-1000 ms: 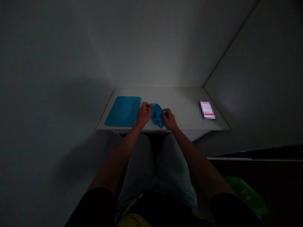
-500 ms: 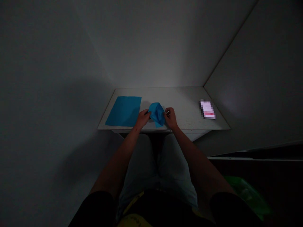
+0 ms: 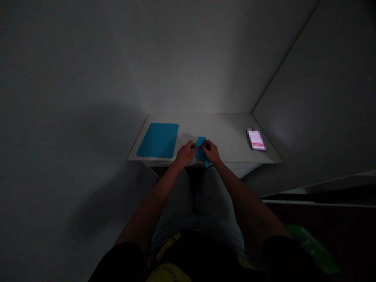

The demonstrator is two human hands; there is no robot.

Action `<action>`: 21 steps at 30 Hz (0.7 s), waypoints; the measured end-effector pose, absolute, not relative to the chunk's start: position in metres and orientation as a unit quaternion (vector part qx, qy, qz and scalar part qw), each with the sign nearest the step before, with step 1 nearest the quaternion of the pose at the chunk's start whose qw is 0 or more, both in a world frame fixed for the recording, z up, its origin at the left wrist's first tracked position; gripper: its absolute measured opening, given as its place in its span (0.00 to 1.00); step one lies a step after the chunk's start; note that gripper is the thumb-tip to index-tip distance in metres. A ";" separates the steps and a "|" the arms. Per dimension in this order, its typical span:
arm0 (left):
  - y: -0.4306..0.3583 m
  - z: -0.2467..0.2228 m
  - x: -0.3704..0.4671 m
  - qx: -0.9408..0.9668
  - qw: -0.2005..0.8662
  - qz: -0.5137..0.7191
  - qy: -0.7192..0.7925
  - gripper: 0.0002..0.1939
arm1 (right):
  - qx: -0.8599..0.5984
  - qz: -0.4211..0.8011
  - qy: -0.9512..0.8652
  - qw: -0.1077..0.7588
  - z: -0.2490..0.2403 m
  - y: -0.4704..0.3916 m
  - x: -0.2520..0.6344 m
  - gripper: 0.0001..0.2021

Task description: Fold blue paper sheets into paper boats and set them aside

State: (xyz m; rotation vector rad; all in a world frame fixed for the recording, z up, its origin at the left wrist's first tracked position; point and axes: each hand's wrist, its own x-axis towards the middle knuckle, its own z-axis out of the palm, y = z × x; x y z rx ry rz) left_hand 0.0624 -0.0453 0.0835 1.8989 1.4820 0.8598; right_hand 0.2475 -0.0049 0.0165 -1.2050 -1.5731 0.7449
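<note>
A folded piece of blue paper (image 3: 201,152) is held between my two hands at the front edge of the white table. My left hand (image 3: 186,154) pinches its left side, thumb and fingers pressed together. On the opposite side, my right hand (image 3: 212,151) grips the paper with curled fingers. The piece looks narrow and creased, with one corner pointing up and another hanging near the table edge. Its exact folds are too small and dark to make out. Flat sheets of blue paper (image 3: 158,140) lie to the left of my left hand.
The white table (image 3: 226,137) stands against a wall in a dim corner. A phone with a lit, blurred screen (image 3: 256,139) lies at its right end. Something green and glossy (image 3: 313,246) is on the dark floor at lower right.
The blue paper has gone from a wide, open folded shape to a narrower one. My hands have come closer together, the left one moving right. The view has shifted slightly.
</note>
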 end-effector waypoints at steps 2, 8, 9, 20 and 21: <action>-0.049 0.086 0.061 0.726 0.272 0.304 0.553 0.05 | -0.503 0.310 -0.628 0.506 0.024 -0.011 0.245 0.19; -0.052 0.091 0.054 0.707 0.267 0.333 0.564 0.05 | -0.481 0.336 -0.603 0.541 0.048 -0.021 0.248 0.17; -0.052 0.091 0.051 0.694 0.270 0.349 0.569 0.05 | -0.473 0.347 -0.600 0.544 0.051 -0.021 0.251 0.16; -0.047 0.085 0.025 0.560 0.280 0.463 0.627 0.07 | -0.416 0.509 -0.511 0.554 0.083 -0.033 0.287 0.15; -0.047 0.086 0.023 0.559 0.280 0.470 0.623 0.07 | -0.416 0.509 -0.506 0.558 0.083 -0.034 0.290 0.16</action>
